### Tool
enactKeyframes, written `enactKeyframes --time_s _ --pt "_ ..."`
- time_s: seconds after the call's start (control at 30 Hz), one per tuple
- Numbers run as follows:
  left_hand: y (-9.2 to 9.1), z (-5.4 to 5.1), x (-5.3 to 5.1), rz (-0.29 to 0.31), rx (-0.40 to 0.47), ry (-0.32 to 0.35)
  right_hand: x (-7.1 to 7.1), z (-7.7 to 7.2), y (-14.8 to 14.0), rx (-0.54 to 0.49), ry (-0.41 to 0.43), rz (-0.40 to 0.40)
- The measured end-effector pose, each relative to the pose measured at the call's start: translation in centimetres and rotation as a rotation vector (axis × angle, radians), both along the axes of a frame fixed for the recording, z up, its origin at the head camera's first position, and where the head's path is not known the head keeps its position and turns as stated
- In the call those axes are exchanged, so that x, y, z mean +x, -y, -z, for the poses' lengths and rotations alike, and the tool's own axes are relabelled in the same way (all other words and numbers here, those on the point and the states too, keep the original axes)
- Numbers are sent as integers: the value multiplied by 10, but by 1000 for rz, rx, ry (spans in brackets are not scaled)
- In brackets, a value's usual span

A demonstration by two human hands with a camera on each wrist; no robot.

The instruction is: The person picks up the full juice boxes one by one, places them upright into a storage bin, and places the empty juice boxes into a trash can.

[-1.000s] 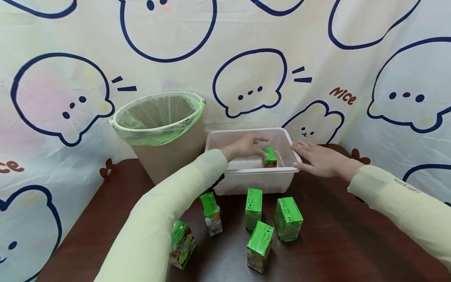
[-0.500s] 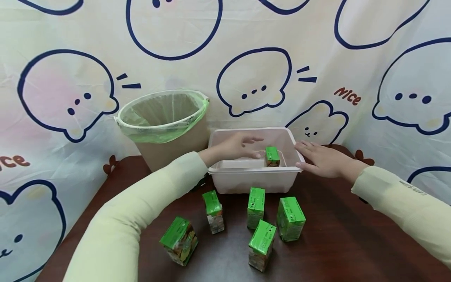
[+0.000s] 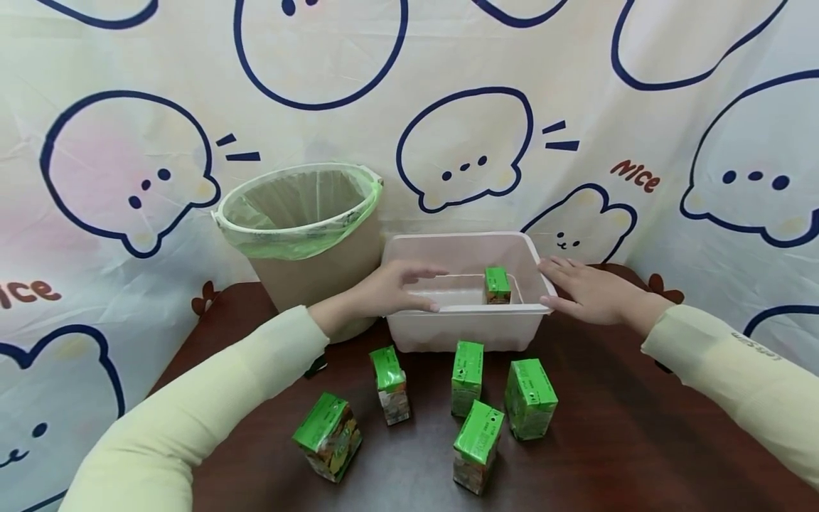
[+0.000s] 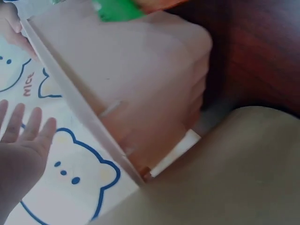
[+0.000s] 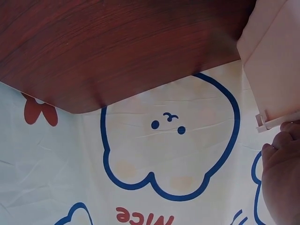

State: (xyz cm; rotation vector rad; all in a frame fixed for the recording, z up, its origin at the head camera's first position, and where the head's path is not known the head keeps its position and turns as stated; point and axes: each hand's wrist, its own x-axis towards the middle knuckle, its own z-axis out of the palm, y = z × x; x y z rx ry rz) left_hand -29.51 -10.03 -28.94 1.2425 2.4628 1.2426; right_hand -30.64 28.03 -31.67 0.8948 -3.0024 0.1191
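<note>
A small green-topped carton [image 3: 497, 286] stands inside the white plastic bin [image 3: 470, 331], toward its right side. My left hand [image 3: 399, 288] is at the bin's left end, thumb and fingers extended and apart, with nothing held. The left wrist view also has this left hand [image 4: 26, 152], beside the blurred bin wall. My right hand [image 3: 585, 291] rests with straight fingers on the bin's right rim. In the right wrist view, that right hand [image 5: 283, 173] touches the rim, its fingertips partly cut off.
Several similar cartons, such as the leftmost carton [image 3: 328, 437] and the rightmost carton [image 3: 531, 398], stand on the dark wooden table [image 3: 614, 427] before the bin. Left of the bin is a tall bucket [image 3: 320, 274] lined with a green bag. A patterned curtain [image 3: 345, 135] hangs behind.
My left hand has drawn back leftward from beside the carton in the bin to the bin's left end. The carton stays put. My right hand has kept its place on the rim.
</note>
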Motion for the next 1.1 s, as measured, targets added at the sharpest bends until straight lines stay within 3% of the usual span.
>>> enactKeyframes --time_s 0.23,0.37,0.6,0.9,1.03,1.1 --pt "34 14 25 -49 60 22 0 1 0 21 7 3" --pt "54 22 35 -59 94 20 1 0 0 31 1 4" --pt "85 29 50 -70 120 81 0 1 0 16 -10 6" --pt "121 49 63 26 112 226 -1 1 -1 19 -3 7" --pt "135 61 68 110 93 277 -1 0 0 12 -7 1" --pt "140 66 72 168 90 341 0 0 1 15 -6 0"
